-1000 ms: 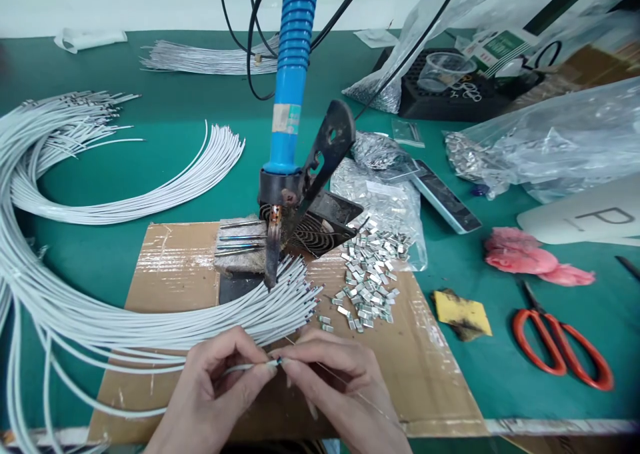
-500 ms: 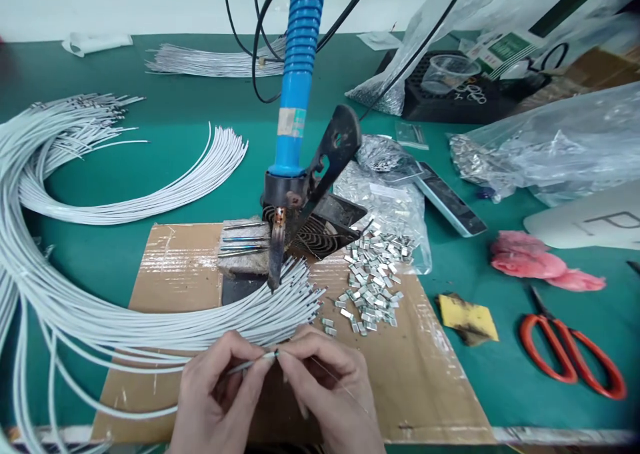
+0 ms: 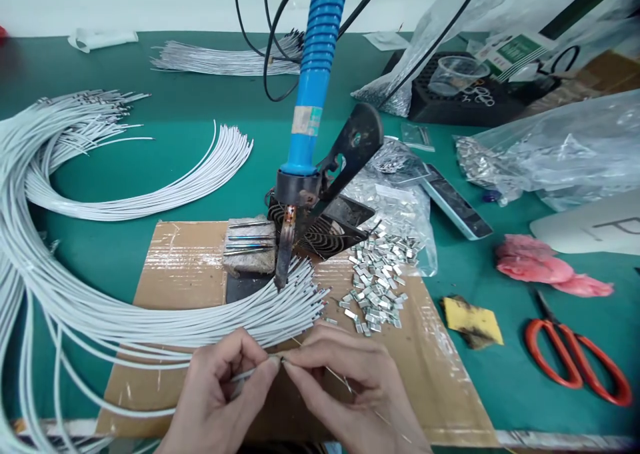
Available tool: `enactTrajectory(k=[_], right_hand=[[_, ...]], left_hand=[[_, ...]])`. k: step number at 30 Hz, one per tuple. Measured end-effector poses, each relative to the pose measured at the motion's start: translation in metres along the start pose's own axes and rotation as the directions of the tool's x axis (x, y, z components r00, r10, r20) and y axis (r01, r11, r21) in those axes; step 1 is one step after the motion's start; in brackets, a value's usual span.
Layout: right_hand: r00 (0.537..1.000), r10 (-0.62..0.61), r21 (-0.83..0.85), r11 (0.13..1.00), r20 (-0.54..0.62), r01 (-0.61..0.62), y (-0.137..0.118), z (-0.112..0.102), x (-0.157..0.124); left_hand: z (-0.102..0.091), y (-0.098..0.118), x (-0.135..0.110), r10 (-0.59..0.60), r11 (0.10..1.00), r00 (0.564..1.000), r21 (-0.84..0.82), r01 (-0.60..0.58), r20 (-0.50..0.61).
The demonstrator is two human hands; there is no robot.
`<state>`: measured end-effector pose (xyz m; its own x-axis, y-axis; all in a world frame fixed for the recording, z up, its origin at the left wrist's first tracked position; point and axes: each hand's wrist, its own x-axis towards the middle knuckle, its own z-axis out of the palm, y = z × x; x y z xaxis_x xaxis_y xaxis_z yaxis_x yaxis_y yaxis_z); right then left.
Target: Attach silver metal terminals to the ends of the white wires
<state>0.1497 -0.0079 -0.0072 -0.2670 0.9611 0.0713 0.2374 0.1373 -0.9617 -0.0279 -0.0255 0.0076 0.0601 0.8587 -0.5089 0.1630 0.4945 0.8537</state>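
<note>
My left hand (image 3: 220, 394) pinches the end of a thin white wire (image 3: 245, 374) between thumb and forefinger. My right hand (image 3: 355, 387) meets it at the wire tip, fingers pinched on something too small to name, and a thin solder strand (image 3: 350, 391) runs across it. Both hands hover over the brown cardboard sheet (image 3: 430, 381). Just beyond lies a curved bundle of white wires (image 3: 200, 324) with stripped ends. Above it a blue-handled soldering iron (image 3: 313, 101) stands in its black holder (image 3: 345, 161), tip pointing down.
A heap of small metal clips (image 3: 377, 284) lies right of the iron, with a clear bag of more clips (image 3: 395, 201). Red scissors (image 3: 575, 357), a yellow sponge (image 3: 473, 321), pink cloth (image 3: 545, 267) and plastic bags (image 3: 565, 151) sit on the green table. More wire bundles (image 3: 150, 197) lie at left.
The view has shifted a little, so everything sits slightly further right. Both hands stay pinched together at the wire tip with only small finger movement.
</note>
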Motion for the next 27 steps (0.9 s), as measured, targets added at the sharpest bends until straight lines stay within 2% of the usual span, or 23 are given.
enactTrajectory(k=[10, 15, 18, 21, 24, 27], right_hand=[[0.998, 0.059, 0.033, 0.998, -0.020, -0.058, -0.003, 0.000, -0.001], [0.998, 0.052, 0.004, 0.999, -0.032, -0.052, -0.002, 0.001, -0.001], [0.974, 0.123, 0.132, 0.986, -0.191, -0.099, 0.004, 0.020, -0.006], [0.890, 0.247, 0.347, 0.931, -0.382, -0.110, 0.011, 0.051, -0.013], [0.812, 0.305, 0.459, 0.887, -0.497, -0.052, 0.016, 0.076, -0.017], [0.811, 0.175, 0.348, 0.937, -0.559, 0.038, 0.016, 0.080, -0.013]], left_hand=[[-0.001, -0.002, 0.003, 0.002, 0.999, 0.999, -0.052, 0.001, 0.052], [0.004, -0.016, -0.001, 0.109, 0.992, 0.993, -0.060, -0.112, -0.052], [0.011, -0.027, -0.001, 0.206, 0.978, 0.959, 0.002, -0.210, -0.194], [0.020, -0.030, 0.000, 0.216, 0.973, 0.927, -0.015, -0.232, -0.308], [0.025, -0.023, 0.002, 0.130, 0.969, 0.946, -0.164, -0.185, -0.296], [0.021, -0.012, 0.005, 0.018, 0.943, 0.979, -0.323, -0.083, -0.201]])
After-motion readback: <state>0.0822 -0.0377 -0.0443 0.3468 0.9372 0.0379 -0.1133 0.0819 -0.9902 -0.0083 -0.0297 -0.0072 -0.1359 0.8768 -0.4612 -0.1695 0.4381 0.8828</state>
